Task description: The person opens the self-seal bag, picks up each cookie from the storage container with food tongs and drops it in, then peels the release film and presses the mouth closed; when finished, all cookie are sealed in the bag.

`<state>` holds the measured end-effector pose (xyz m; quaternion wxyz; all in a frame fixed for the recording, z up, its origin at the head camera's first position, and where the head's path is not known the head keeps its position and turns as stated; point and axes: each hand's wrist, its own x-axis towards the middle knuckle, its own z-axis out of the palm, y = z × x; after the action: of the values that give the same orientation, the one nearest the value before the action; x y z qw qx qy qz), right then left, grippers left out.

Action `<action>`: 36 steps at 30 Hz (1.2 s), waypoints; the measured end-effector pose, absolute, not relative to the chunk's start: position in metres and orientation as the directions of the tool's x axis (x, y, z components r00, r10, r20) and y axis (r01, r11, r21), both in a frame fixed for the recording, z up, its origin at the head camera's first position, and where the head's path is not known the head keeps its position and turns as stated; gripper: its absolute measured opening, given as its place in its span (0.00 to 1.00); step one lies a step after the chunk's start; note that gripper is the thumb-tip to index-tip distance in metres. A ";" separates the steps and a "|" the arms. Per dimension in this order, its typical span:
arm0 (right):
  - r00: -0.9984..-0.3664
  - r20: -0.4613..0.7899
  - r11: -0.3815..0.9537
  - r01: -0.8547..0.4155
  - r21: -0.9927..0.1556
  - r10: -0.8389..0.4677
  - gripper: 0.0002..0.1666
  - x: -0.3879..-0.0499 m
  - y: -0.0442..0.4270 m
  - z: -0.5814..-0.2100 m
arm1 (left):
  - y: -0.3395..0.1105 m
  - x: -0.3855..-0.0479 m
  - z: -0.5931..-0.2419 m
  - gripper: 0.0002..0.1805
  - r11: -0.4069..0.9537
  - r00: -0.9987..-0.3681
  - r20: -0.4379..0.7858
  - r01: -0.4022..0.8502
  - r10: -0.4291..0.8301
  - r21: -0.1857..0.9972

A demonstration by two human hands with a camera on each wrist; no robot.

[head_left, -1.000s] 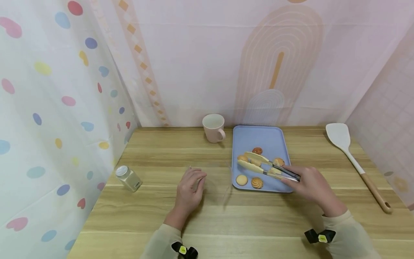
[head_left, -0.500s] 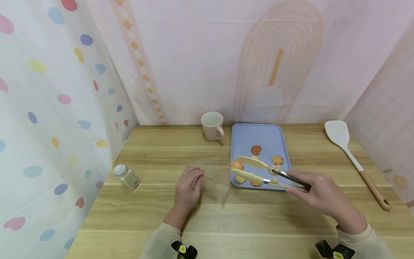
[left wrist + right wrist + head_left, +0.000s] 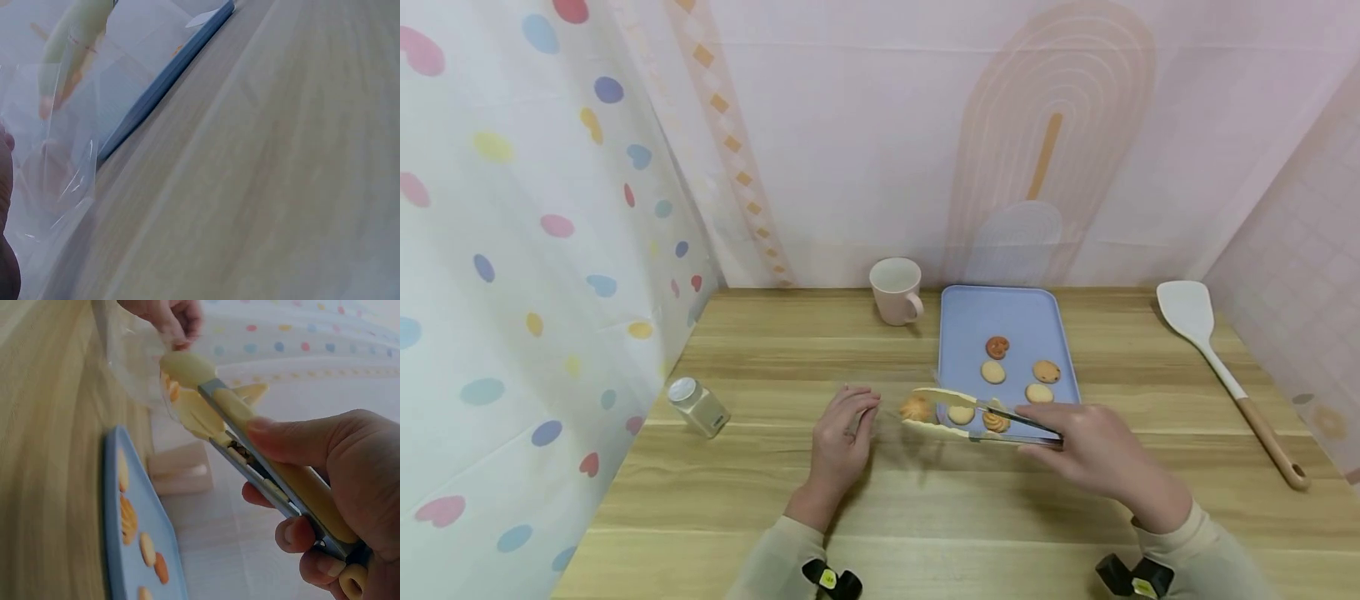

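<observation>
My right hand [image 3: 1097, 454] grips metal tongs with cream tips [image 3: 951, 396], which hold a golden cookie [image 3: 916, 408] just left of the blue tray [image 3: 1000, 312]. In the right wrist view the tongs [image 3: 300, 494] are pinched between thumb and fingers. My left hand [image 3: 838, 437] pinches the edge of a clear plastic bag [image 3: 891, 450] that stands between it and the tray. The left wrist view shows the bag [image 3: 69, 156] close up, with a tong tip [image 3: 72, 50] at its opening or behind its film; I cannot tell which. Several cookies [image 3: 993, 372] lie on the tray.
A pink mug [image 3: 895, 292] stands behind the bag, left of the tray. On the left is a small jar with a white lid [image 3: 698, 407]. A white spatula with a wooden handle [image 3: 1225, 379] lies at the far right, and curtains hang behind the table.
The tongs with the golden cookie have moved left from over the tray to the bag beside my left hand. My left hand has kept its place at the bag.
</observation>
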<state>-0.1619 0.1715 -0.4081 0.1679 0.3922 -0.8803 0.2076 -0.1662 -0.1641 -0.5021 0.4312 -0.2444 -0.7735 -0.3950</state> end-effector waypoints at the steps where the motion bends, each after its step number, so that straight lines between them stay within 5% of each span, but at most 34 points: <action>1: -0.641 0.444 0.609 -0.758 -0.235 -0.626 0.26 -0.163 0.168 -0.409 | -0.163 -0.166 -0.502 0.06 0.566 -0.508 0.860 0.719 0.034 0.403; 19: -0.634 0.341 0.584 -0.773 -0.247 -0.694 0.24 -0.175 0.122 -0.426 | -0.155 -0.161 -0.500 0.11 0.511 -0.536 0.842 0.743 0.068 0.432; 36: -0.676 0.316 0.626 -0.736 -0.257 -0.665 0.22 -0.173 0.140 -0.422 | -0.163 -0.160 -0.502 0.11 0.560 -0.578 0.811 0.703 0.088 0.439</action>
<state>-0.1734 0.1400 -0.4218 0.0958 0.3908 -0.8966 0.1848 -0.1598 -0.1625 -0.5017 0.3862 -0.2489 -0.7942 -0.3975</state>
